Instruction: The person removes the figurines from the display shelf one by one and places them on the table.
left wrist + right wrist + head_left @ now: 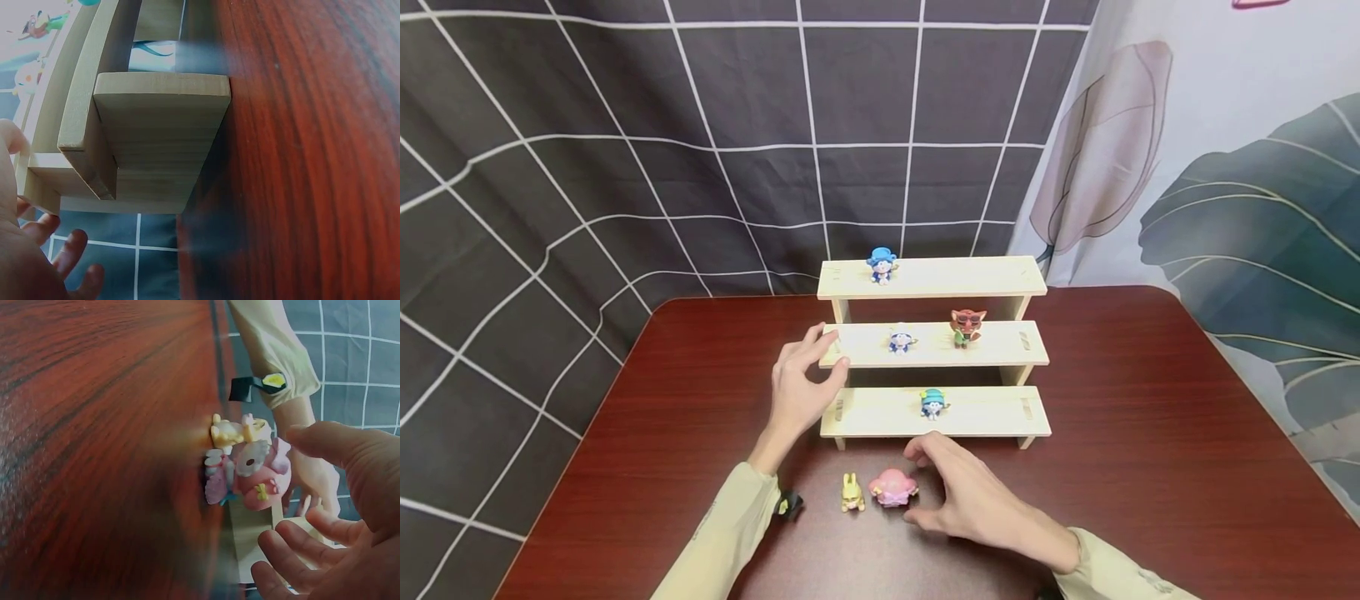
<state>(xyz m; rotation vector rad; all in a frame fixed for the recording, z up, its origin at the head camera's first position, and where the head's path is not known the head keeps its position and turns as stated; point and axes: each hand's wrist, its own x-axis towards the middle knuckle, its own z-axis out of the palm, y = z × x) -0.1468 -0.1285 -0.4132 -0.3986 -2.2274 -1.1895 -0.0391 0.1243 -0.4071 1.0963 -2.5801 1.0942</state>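
In the head view my left hand (801,383) is at the left end of the wooden three-tier display stand (970,354), thumb and forefinger pinching the middle board's end. The left wrist view shows the other fingers (72,250) loosely bent past that end. My right hand (973,496) reaches in beside a pink figurine (892,487), thumb and fingers spread around its right side with a gap between. A yellow rabbit figurine (852,493) stands just left of the pink one. In the right wrist view the pink figurine (265,478) is clear of the fingertips.
A blue-hatted figurine (882,266) stands on the top board. The middle board holds a small white-and-blue figurine (900,340) and a fox figurine (966,327). A teal-hatted figurine (932,404) is on the lowest board. Behind the red-brown table (700,400) hangs a grid-patterned curtain (737,100).
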